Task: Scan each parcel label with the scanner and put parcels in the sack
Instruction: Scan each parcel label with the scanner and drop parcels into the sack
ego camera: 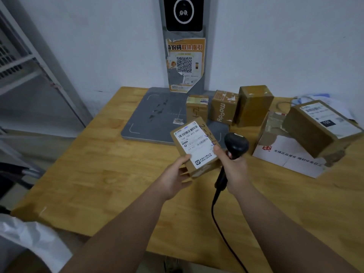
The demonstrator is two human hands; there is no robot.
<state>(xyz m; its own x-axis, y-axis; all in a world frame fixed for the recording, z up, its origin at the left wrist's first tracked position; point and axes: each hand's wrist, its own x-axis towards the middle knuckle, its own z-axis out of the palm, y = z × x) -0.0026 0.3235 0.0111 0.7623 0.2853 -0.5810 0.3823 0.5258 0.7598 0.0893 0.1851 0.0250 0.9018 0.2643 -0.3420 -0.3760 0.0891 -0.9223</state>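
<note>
Parcel presented for scanning.
Left hand (pixel 176 172) grips the box (pixel 195 145), judged light and rigid, at its 7 o'clock corner; right hand (pixel 233 166) clasps the scanner (pixel 235 144).

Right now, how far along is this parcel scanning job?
Done: unclear, the white sack hides its contents. In hand: the left hand holds a labelled parcel, the right hand grips the scanner beside it. Left: five other boxes wait on the table.

brown parcel (pixel 195 146) with white label (pixel 194 143), black scanner (pixel 235 144), grey pad (pixel 155 113)
</note>
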